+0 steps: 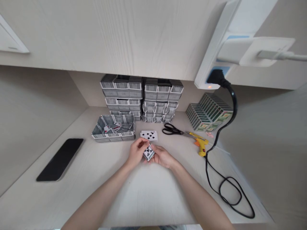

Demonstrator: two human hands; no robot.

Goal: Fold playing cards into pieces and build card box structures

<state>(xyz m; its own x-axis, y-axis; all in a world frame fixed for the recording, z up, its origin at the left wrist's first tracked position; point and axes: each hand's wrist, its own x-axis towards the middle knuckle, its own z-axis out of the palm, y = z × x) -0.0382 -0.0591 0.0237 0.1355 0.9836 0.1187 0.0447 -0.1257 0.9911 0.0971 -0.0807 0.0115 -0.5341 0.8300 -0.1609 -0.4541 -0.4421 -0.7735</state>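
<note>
My left hand and my right hand meet at the middle of the table, both closed on a playing card with black club marks. A patterned edge shows along its lower side; whether it is one card or several pieces together, I cannot make out. Part of it is hidden by my fingers. Just beyond my hands, a few playing cards with black spades lie face up on the table. To their left stands an open box made of cards, with small folded card pieces inside.
Stacked card-built drawers stand at the back. Black-handled scissors and a yellow glue gun lie to the right, near a black cord. A green-edged card stack sits behind them. A phone lies at left; a power strip hangs above.
</note>
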